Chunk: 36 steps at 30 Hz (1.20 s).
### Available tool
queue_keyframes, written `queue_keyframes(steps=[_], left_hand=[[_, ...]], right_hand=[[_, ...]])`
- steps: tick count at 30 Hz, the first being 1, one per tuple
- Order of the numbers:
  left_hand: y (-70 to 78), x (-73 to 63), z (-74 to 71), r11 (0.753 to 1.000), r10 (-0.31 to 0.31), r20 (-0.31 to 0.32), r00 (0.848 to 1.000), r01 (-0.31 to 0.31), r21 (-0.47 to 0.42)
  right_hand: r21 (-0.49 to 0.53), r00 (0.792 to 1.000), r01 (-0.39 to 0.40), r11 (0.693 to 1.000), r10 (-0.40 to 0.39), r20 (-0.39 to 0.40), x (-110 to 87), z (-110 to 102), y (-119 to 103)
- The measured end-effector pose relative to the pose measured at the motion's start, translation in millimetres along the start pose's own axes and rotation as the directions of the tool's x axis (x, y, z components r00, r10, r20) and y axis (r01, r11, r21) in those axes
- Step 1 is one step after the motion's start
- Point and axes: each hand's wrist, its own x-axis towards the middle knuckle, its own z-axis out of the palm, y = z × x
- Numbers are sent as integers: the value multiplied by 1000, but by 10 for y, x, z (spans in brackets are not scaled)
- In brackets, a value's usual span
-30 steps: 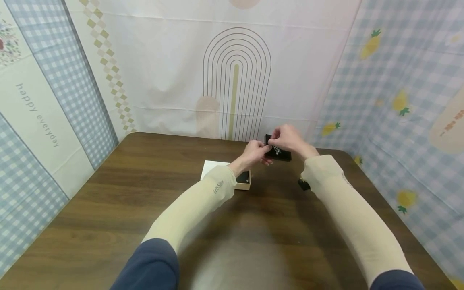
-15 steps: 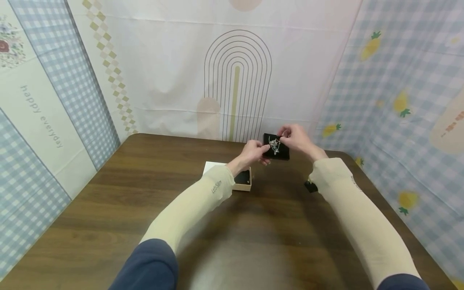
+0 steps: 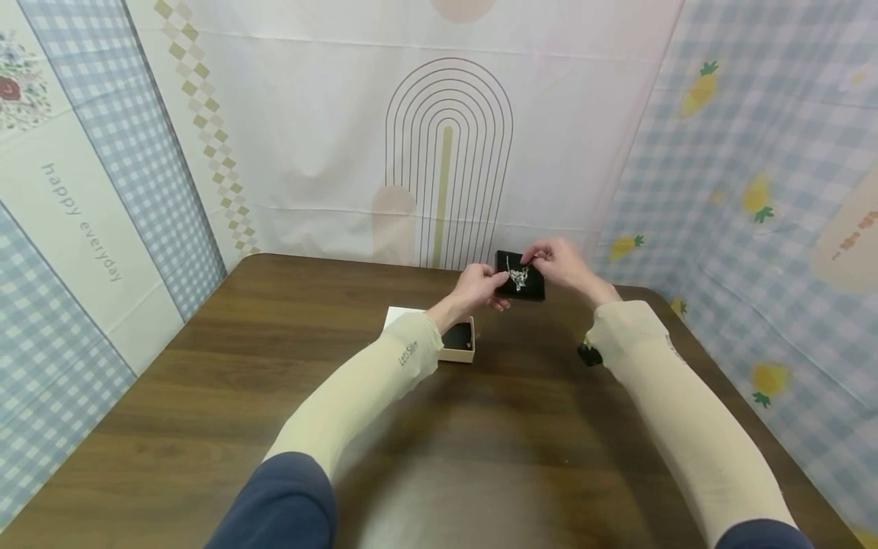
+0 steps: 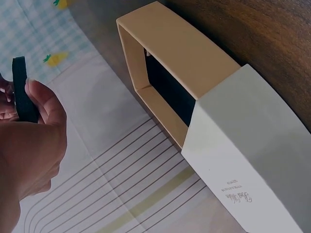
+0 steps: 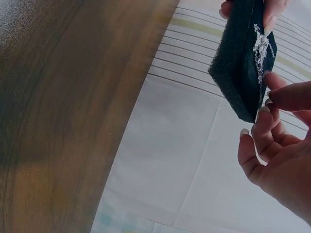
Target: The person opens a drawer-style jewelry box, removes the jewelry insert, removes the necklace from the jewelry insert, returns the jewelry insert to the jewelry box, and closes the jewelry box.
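A square black foam pad (image 3: pixel 533 291) is held up above the far part of the table, tilted. My left hand (image 3: pixel 476 286) grips its left edge, thumb on top and fingers beneath. A silver chain necklace (image 3: pixel 518 279) lies bunched on the pad's face. At the pad's upper right edge, my right hand (image 3: pixel 559 263) pinches a strand of this chain between thumb and fingertips. The right wrist view shows the strand running from the bunched chain (image 5: pixel 261 48) down to those fingers (image 5: pixel 265 121). Below the left wrist lies a tan box drawer (image 4: pixel 184 48), partly out of its white sleeve (image 4: pixel 243 141).
Dark padding (image 4: pixel 167 90) shows inside the drawer. A small black object (image 3: pixel 588 354) sits on the brown table (image 3: pixel 274 366), partly hidden by the right sleeve. Patterned cloth (image 3: pixel 329 114) hangs behind the table and along both sides.
The right hand has shifted right, from over the pad to its edge. The pad has tilted so more of its face and the chain show. The left hand keeps its grip.
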Motion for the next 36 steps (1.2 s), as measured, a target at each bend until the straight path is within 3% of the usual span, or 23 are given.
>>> queue_keyframes(steps=[11,20,27,36], left_hand=[[14,-10,38,1000,12,-15,1000,-12,27],[-32,-12,79,998,52,-12,999,-51,34],[-31,-17,95,996,77,-8,997,-76,55],[-41,-15,91,995,67,-20,998,-65,74]], right_hand=[[-35,999,-30,999,30,-11,50,76,-101],[-96,991,-98,991,106,78,91,137,-174],[-48,989,-122,991,126,82,90,164,-224],[-25,981,-172,985,173,84,84,163,-222]])
